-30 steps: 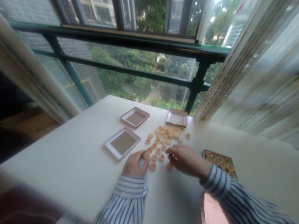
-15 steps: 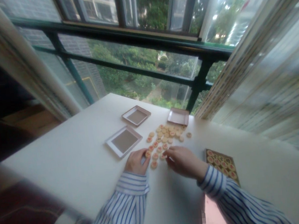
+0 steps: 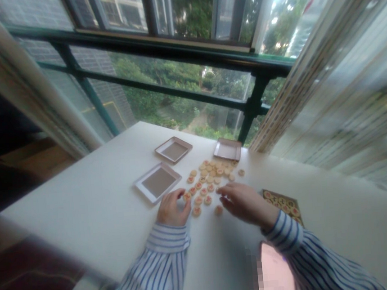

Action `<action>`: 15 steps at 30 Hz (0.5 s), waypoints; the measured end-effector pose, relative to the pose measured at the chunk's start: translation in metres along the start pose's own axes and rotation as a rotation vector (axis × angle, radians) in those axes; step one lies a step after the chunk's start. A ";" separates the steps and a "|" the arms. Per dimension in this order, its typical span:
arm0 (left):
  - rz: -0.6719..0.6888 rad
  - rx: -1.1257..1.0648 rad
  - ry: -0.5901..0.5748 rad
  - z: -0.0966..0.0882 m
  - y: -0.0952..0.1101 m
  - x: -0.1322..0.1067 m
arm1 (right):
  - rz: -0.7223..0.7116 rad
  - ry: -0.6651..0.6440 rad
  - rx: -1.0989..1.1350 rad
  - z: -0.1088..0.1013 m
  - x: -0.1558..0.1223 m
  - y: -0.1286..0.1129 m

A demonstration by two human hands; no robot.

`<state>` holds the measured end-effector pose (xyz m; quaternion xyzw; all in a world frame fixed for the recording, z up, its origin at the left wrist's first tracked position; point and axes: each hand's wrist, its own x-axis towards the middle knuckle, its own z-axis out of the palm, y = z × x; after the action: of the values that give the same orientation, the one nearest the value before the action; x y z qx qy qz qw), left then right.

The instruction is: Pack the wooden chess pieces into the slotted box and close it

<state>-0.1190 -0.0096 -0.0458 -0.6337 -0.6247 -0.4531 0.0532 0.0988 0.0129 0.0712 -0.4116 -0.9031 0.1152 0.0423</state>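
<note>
Several small round wooden game pieces (image 3: 210, 179) with red markings lie scattered on a white table (image 3: 94, 217). My left hand (image 3: 170, 209) rests at the left edge of the pieces, its curled fingertips touching one piece. My right hand (image 3: 245, 201) hovers just right of the pieces with its fingers stretched out toward them and nothing visibly in them. One piece (image 3: 218, 210) lies alone just below my right fingertips. Both arms wear blue-striped white sleeves.
Three shallow square trays sit around the pieces: a white-rimmed one (image 3: 158, 182) at left, one (image 3: 174, 150) behind it, one (image 3: 227, 149) at the far edge. A box (image 3: 283, 205) filled with pieces lies to the right. Windows and a dark railing (image 3: 158, 53) stand beyond.
My right hand has lifted off the pieces and shifted slightly right, leaving a single piece on the table below it. My left hand has hardly moved.
</note>
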 end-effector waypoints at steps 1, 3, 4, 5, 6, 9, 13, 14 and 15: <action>-0.002 -0.008 0.014 -0.001 0.002 0.001 | 0.000 0.010 0.009 -0.002 -0.002 0.001; -0.007 -0.027 0.040 -0.004 0.006 0.002 | 0.001 0.032 0.025 -0.004 -0.006 0.002; -0.009 -0.038 0.051 -0.005 0.009 0.002 | 0.003 0.042 0.031 -0.005 -0.008 0.003; -0.009 -0.049 0.060 -0.005 0.011 0.002 | 0.005 0.049 0.035 -0.006 -0.010 0.005; -0.009 -0.061 0.064 -0.006 0.012 0.002 | 0.008 0.056 0.039 -0.006 -0.012 0.006; -0.005 -0.110 0.042 -0.006 0.016 0.001 | 0.012 0.096 0.051 -0.009 -0.020 0.012; -0.007 -0.164 -0.011 -0.003 0.019 -0.001 | 0.016 0.171 0.069 -0.013 -0.031 0.024; -0.009 -0.168 -0.021 -0.002 0.020 -0.002 | 0.022 0.183 0.070 -0.014 -0.034 0.027; -0.009 -0.172 -0.030 -0.002 0.021 -0.002 | 0.028 0.189 0.071 -0.015 -0.036 0.030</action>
<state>-0.1017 -0.0170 -0.0356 -0.6399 -0.5871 -0.4957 -0.0126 0.1468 0.0070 0.0789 -0.4316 -0.8845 0.1082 0.1401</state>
